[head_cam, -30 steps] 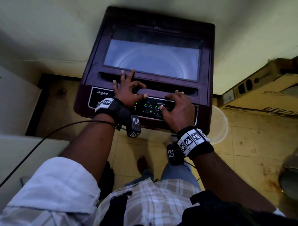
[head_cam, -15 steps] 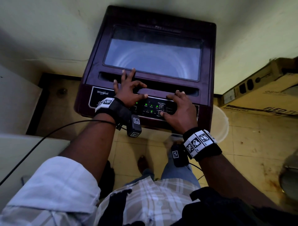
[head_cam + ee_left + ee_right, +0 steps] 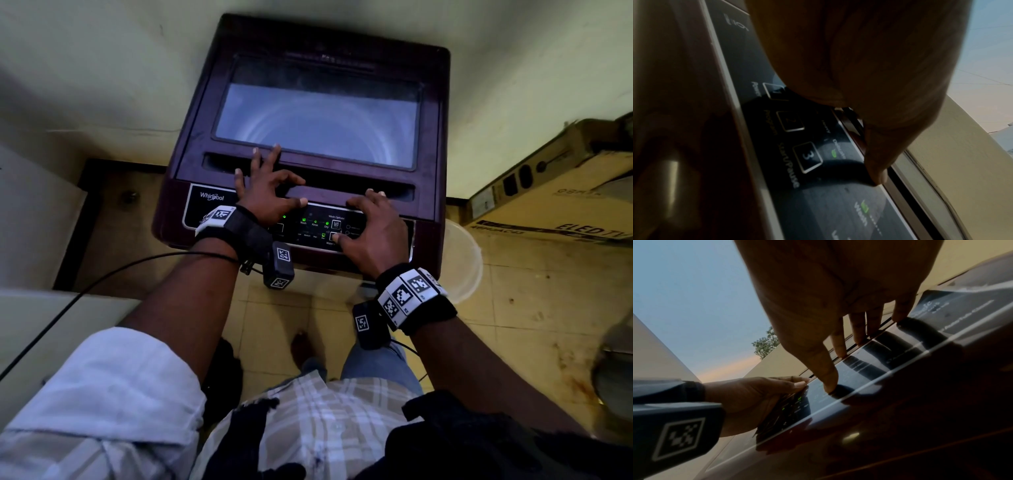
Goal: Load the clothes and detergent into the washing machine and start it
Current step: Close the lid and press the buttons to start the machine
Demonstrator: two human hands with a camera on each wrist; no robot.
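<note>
Now left hand (image 3: 265, 195) rests spread on washing machine (image 3: 430, 144); right hand (image 3: 371, 236) thumb presses control panel (image 3: 308, 228)

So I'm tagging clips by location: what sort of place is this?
Probably a home utility or laundry corner. A top-loading washing machine stands against a plain wall, on a stained tiled floor, with a cardboard TV box and a pale plastic bucket beside it.
</note>
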